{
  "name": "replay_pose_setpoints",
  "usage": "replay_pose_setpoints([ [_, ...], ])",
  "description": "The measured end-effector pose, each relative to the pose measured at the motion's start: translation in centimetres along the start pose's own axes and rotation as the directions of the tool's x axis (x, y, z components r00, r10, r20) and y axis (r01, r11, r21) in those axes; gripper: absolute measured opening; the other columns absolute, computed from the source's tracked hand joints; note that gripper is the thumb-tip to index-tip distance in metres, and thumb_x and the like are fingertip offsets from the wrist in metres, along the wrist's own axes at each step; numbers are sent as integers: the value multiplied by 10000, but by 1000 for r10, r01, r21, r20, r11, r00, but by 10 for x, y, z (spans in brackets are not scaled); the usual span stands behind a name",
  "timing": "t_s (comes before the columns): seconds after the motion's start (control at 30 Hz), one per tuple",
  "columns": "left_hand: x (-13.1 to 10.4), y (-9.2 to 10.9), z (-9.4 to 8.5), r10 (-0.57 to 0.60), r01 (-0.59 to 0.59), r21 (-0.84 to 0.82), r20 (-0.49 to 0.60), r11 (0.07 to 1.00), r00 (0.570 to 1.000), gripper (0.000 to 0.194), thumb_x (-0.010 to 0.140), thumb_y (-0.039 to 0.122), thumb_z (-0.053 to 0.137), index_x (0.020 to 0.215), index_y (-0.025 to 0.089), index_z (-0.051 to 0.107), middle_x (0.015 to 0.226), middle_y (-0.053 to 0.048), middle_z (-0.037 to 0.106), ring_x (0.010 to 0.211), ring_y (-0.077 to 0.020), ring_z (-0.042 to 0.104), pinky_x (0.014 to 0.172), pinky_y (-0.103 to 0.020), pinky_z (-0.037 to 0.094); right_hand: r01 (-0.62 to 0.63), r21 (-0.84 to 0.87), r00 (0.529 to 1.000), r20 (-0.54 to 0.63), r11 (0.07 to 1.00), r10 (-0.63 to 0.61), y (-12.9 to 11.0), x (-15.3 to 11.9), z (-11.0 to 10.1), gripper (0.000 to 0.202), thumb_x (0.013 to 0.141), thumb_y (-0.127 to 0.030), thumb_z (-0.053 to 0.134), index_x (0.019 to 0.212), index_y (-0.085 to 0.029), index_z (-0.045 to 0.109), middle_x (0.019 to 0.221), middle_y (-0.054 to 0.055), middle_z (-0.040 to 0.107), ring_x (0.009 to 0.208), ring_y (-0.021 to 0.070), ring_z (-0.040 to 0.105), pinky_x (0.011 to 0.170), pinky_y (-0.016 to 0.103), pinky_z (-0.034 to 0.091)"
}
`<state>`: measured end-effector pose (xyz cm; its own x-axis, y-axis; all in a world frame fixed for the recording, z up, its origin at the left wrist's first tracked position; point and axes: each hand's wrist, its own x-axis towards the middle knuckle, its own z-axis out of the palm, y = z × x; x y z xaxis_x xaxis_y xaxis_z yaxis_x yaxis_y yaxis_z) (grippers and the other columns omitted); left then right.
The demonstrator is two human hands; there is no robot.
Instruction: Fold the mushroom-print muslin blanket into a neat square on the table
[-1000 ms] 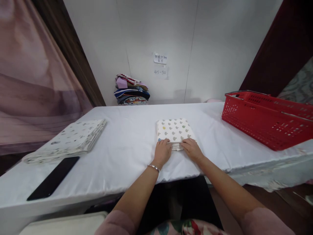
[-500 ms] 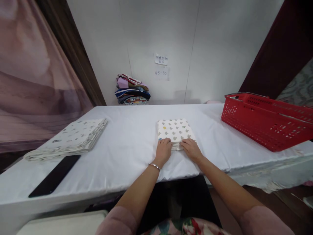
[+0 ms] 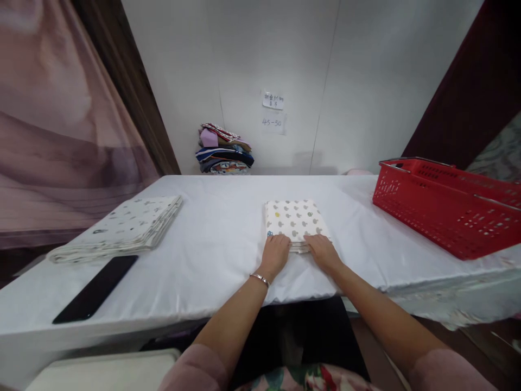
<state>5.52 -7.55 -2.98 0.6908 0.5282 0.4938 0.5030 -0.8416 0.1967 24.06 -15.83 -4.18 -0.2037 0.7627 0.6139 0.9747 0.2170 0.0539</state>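
A folded cloth (image 3: pixel 295 218), white with grey mushroom-like prints and a few yellow and blue ones, lies flat on the white-covered table (image 3: pixel 220 233) before me. My left hand (image 3: pixel 277 253), with a bracelet at the wrist, grips its near left corner, fingertips on top. At the near right corner my right hand (image 3: pixel 323 251) holds the same edge in a like way. Between the hands the stacked layers of the near edge show. Both thumbs are mostly hidden.
On the left lies a larger folded printed cloth (image 3: pixel 126 225), with a black phone-like slab (image 3: pixel 97 288) in front of it. A pile of folded fabrics (image 3: pixel 224 152) stands against the back wall. To the right sits a red plastic basket (image 3: pixel 439 203).
The view has shifted slightly, so everything sits a little further right. Both hands stay at the near edge of the folded cloth, their fingers drawn slightly back toward me.
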Motion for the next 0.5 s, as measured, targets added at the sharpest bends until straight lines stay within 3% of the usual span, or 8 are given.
replay_pose_setpoints([
  [0.1,-1,1,-3,0,-1,-20,-6,1000,1000,159,866,243,513,1016,202,547,992,-44,589,954,-197,501,850,-357,360,32,12,999,17,999,-32,0,-1,-1,273,893,-122,401,1097,-163,578,986,96,615,896,217,522,796,355,411],
  [0.23,-5,0,-9,1,-1,9,-4,1000,1000,92,874,264,503,886,210,577,924,-30,585,935,-197,485,844,-363,347,45,44,999,20,998,-46,0,0,-2,261,878,-112,426,1065,-159,601,983,100,610,898,218,517,787,353,417],
  [0.5,-13,-6,-14,-81,80,47,3,996,997,59,860,244,529,866,200,568,944,-28,585,931,-198,481,771,-350,362,1,100,1000,4,995,-1,0,-4,5,273,878,-123,419,1055,-183,618,993,97,609,919,218,533,828,390,427],
])
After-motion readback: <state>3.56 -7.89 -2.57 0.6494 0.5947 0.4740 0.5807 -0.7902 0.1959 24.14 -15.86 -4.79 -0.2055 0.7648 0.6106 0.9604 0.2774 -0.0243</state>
